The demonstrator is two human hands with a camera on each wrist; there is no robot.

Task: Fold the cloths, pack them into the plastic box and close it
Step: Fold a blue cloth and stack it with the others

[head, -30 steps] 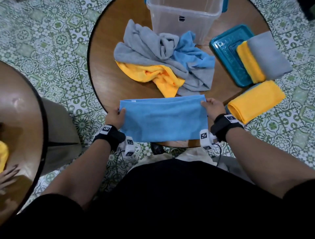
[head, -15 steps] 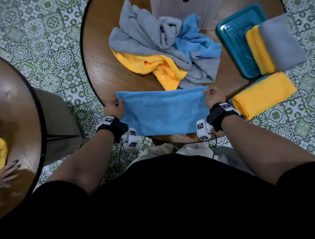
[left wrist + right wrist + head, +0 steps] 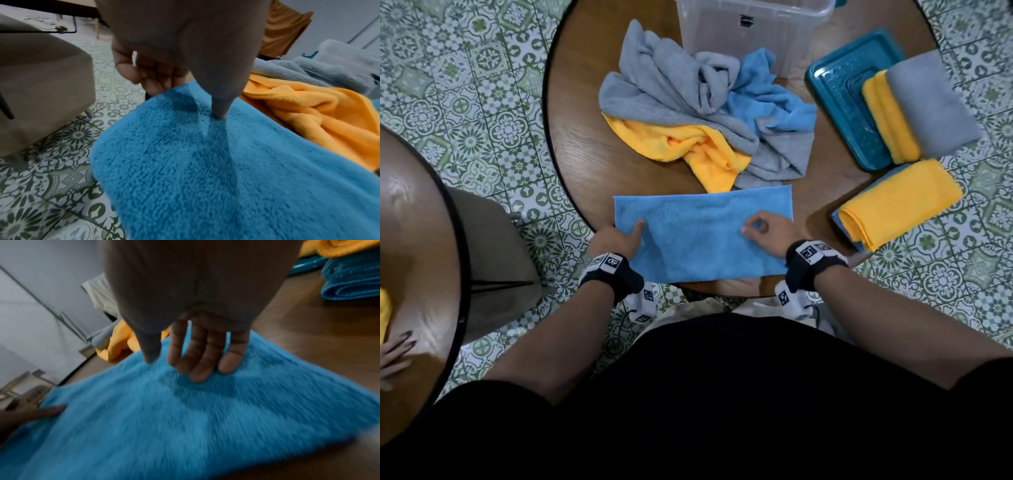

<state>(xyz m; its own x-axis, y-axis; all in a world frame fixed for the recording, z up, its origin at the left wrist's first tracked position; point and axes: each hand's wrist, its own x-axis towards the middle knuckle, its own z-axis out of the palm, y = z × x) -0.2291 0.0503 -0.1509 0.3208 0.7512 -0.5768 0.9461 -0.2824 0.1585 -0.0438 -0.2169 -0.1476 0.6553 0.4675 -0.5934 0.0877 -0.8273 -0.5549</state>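
A blue cloth [image 3: 705, 236], folded to a long strip, lies flat at the round table's near edge. My left hand [image 3: 616, 240] pinches its left end, which overhangs the table: the thumb [image 3: 220, 112] presses on top and the fingers curl past the edge. My right hand [image 3: 760, 228] rests its fingertips [image 3: 197, 374] on the strip's right part without gripping. The clear plastic box [image 3: 753, 31] stands open at the back. Its teal lid [image 3: 839, 102] lies at the right. A heap of grey [image 3: 661, 85], yellow [image 3: 681, 144] and blue [image 3: 767, 99] cloths lies between.
Folded yellow [image 3: 887, 120] and grey [image 3: 928, 102] cloths lie on the lid. A folded yellow cloth [image 3: 897, 202] lies on a blue one at the table's right edge. A brown stool [image 3: 493, 260] and a second table [image 3: 414, 240] with another person's hand [image 3: 393, 356] are on the left.
The strip now lies flat on the table. My right hand let go of the right corner and moved inward onto the cloth. My left hand slid down the left end.
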